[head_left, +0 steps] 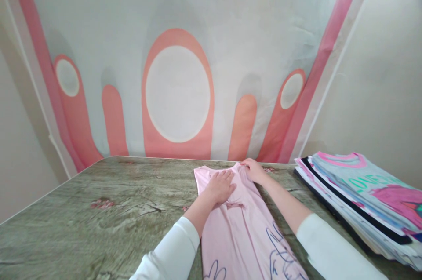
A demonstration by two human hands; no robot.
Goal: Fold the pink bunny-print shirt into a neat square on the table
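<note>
A pink garment [231, 231] with dark line drawings near its lower part lies lengthwise on the table, its neck end away from me. Flat on its upper part rests my left hand [221, 187], fingers stretched out, and small wrinkles show in the cloth below it. At the far right corner of the garment, my right hand [253, 170] pinches the edge of the cloth between its fingers. The near end of the garment runs out of the bottom of the view.
To the right stands a stack of folded shirts [359, 201], a grey one with pink neckline and print on top. The wood-patterned table [82, 227] ends at a wall with a printed backdrop [178, 95] of coral arches and white ovals.
</note>
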